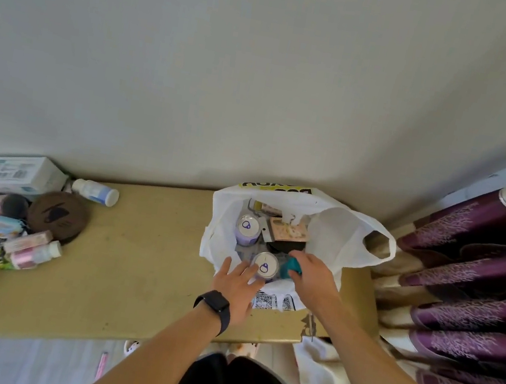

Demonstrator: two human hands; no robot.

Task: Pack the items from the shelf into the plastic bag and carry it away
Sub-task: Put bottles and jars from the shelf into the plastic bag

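Midway, by my reckoning: the plastic bag (354, 239) stood open on the right end of the shelf (140, 256), with a far can (247, 227), a near can (265, 265) and a flat pink box (287, 231) already inside. My left hand (237, 285) lay at the bag's near rim, fingers straight and spread, tips touching the near can. My right hand (313, 270) was inside the bag, fingers curled round a teal item (292, 267) just right of that can. Judged it best to seat the teal item low beside the can, steady the can upright, and hold the rim wide. At the left end, bottles (96, 192) and a white box (20, 174) lay heaped, not yet packed.
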